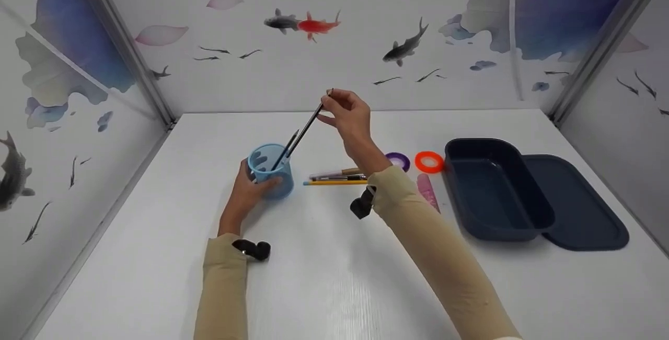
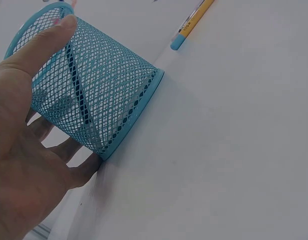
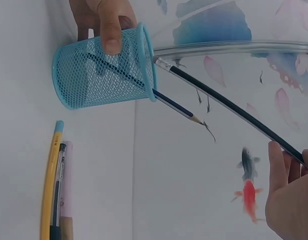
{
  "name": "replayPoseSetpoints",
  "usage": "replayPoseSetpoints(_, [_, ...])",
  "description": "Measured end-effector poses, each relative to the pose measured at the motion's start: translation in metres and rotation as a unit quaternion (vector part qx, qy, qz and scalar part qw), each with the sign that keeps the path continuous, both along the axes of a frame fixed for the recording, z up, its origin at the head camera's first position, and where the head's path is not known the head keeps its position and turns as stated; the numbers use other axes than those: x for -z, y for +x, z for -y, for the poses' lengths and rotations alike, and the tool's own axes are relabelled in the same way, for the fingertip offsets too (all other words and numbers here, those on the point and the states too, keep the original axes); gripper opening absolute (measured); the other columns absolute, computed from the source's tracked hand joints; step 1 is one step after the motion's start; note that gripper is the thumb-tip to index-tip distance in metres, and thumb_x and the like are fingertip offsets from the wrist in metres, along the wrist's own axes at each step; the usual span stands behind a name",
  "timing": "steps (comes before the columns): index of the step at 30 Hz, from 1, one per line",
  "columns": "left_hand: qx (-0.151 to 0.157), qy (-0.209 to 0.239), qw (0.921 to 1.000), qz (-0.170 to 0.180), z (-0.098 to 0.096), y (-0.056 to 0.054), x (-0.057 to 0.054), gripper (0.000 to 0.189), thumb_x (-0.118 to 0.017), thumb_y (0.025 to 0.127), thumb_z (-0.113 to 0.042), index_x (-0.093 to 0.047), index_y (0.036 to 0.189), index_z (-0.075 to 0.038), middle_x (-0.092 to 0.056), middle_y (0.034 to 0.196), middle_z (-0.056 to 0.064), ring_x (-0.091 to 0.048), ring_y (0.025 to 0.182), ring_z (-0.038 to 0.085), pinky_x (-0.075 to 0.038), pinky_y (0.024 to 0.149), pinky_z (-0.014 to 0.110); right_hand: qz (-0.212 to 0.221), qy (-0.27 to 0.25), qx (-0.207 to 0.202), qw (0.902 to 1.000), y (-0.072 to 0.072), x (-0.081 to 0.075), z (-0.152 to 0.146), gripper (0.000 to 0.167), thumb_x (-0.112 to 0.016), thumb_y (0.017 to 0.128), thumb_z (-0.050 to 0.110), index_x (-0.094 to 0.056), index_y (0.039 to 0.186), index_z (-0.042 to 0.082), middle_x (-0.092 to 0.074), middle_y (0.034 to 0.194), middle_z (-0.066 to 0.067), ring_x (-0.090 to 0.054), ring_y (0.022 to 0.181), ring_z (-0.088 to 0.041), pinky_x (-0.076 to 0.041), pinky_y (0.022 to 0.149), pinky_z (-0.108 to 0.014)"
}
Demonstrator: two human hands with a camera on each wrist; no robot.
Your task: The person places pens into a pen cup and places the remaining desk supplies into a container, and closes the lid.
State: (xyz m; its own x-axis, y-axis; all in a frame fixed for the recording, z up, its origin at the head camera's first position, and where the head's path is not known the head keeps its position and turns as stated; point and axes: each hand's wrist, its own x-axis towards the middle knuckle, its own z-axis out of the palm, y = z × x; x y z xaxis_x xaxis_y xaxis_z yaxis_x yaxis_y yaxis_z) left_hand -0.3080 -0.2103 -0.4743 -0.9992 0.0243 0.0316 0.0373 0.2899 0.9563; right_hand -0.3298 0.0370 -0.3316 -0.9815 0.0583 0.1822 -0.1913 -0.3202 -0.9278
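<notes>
A light blue mesh pencil cup (image 1: 282,187) is gripped by my left hand (image 1: 244,196), its thumb across the near side and the fingers behind. It tilts a little in the left wrist view. Inside the cup leans a dark pencil (image 3: 171,103), sharpened tip pointing out past the rim. My right hand (image 1: 352,119) pinches a second, black pencil (image 3: 224,101) near its upper end, above and right of the cup. That pencil's eraser end points down at the cup's mouth; in the right wrist view it appears right by the rim.
Right of the cup lie a yellow pencil (image 1: 334,183), a pen (image 3: 57,192) and a pale purple item (image 3: 67,180). Farther right are a purple ring (image 1: 401,160), an orange ring (image 1: 429,162), a pink stick (image 1: 427,189), a dark blue box (image 1: 499,227) and its lid (image 1: 580,204).
</notes>
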Motion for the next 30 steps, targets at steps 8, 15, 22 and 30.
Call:
replayPoseSetpoints(8, [0.002,0.006,1.0000,-0.003,-0.003,0.002,-0.005,0.101,-0.083,0.082,-0.033,-0.020,0.157,-0.011,-0.031,0.162,0.013,-0.022,0.155,0.031,-0.018,0.129,0.048,0.008,0.025,0.006,0.9996,-0.002,0.022,0.014,0.026,-0.066,0.096,0.011,-0.063,0.120,0.002,-0.064,0.112,-0.011,-0.068,0.105,-0.022,-0.062,0.089,-0.031])
replayPoseSetpoints(15, [-0.003,-0.007,0.9999,0.007,-0.002,-0.003,-0.002,0.105,-0.082,0.081,-0.041,-0.016,0.159,-0.015,-0.028,0.164,0.009,-0.019,0.156,0.029,-0.018,0.129,0.050,0.021,0.036,-0.008,0.9991,-0.001,0.037,0.025,0.025,-0.065,0.097,0.014,-0.064,0.119,0.001,-0.067,0.109,-0.011,-0.070,0.101,-0.020,-0.062,0.089,-0.032])
replayPoseSetpoints(22, [0.004,0.001,0.9998,0.019,-0.001,-0.005,-0.003,0.100,-0.080,0.086,-0.030,-0.013,0.159,-0.013,-0.026,0.165,0.012,-0.019,0.156,0.031,-0.017,0.129,0.050,0.031,0.047,-0.011,0.9983,0.000,0.046,0.033,0.023,-0.066,0.097,0.016,-0.067,0.116,0.003,-0.069,0.108,-0.011,-0.072,0.099,-0.019,-0.062,0.088,-0.031])
replayPoseSetpoints(30, [-0.004,-0.003,0.9999,0.016,0.000,-0.003,-0.002,0.100,-0.081,0.084,-0.036,-0.016,0.158,-0.014,-0.028,0.164,0.010,-0.021,0.155,0.030,-0.018,0.128,0.050,0.048,0.075,-0.027,0.9957,0.004,0.056,0.039,0.024,-0.065,0.098,0.019,-0.066,0.116,0.004,-0.070,0.111,-0.012,-0.074,0.100,-0.020,-0.061,0.088,-0.029])
